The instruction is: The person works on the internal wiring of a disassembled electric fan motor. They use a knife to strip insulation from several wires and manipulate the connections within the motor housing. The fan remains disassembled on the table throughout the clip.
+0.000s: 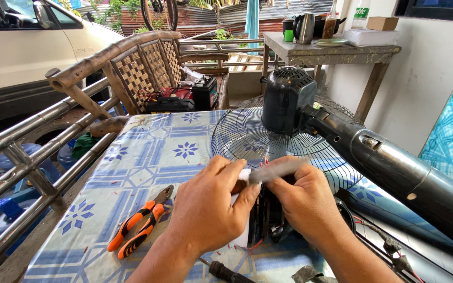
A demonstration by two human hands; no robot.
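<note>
Hazard: left hand (205, 209) and right hand (302, 202) pinch a blurred grey tool (276, 170); slippage may damage thin red wires (265, 161).

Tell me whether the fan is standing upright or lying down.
Lying down: the fan rests grille-down on the table, its pole stretched sideways.

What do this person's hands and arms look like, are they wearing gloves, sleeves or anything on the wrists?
Both are bare. The left hand and the right hand have no gloves, and no rings show on the visible fingers. The forearms are uncovered down to the bottom edge of the picture: no sleeves, no watch, no bracelet or band on either wrist. Fingernails look short and unpainted.
</note>
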